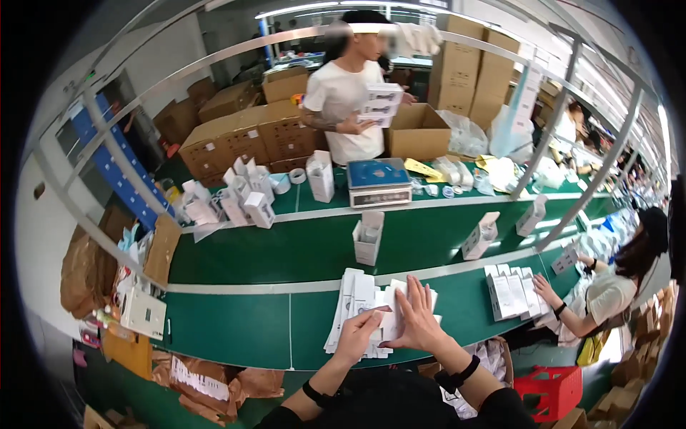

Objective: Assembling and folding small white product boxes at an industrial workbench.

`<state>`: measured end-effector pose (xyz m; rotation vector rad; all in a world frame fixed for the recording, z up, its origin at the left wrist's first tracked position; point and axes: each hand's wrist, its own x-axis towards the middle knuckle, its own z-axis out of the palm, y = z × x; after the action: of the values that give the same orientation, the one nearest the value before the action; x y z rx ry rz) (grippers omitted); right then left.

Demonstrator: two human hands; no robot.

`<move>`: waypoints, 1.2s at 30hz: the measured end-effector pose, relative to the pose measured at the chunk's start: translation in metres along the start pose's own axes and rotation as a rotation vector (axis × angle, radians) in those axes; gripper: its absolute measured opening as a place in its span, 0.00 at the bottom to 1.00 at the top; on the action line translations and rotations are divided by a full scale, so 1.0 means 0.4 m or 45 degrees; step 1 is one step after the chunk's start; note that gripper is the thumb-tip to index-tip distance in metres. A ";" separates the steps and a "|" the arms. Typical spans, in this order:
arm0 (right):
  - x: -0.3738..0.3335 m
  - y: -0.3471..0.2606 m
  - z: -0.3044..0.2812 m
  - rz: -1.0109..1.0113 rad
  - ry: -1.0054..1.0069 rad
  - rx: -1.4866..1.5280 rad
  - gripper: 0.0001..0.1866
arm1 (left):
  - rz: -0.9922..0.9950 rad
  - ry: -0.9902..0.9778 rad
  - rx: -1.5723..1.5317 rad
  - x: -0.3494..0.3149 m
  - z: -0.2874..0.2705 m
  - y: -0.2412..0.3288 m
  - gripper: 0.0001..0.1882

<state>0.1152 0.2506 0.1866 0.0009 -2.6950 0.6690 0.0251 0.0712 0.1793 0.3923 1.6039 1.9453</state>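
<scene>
My left hand (357,332) and my right hand (414,318) rest on a spread pile of flat white cartons (354,297) lying on the near green strip of the bench (243,325). The left thumb and fingers pinch the edge of one flat carton, lifting it slightly. The right hand lies flat with fingers spread, pressing on the pile beside it. Both wrists wear dark bands. An open upright white box (368,239) stands on the green conveyor belt (286,250) just beyond the pile.
More open white boxes (480,237) ride the belt. A scale (379,182) sits on the far strip. A person in a white shirt (343,100) stands opposite holding stacked boxes. A seated person (607,293) at right handles flat cartons (511,293). Cardboard boxes (236,139) stand behind.
</scene>
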 end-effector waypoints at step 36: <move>-0.022 -0.138 0.004 0.771 0.404 1.002 0.22 | 0.326 -0.460 -0.141 0.042 0.027 -0.090 0.21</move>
<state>0.1278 0.2001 0.2073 -0.6686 -1.9537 1.6938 0.0269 0.0936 0.1450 0.8844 1.2575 1.9953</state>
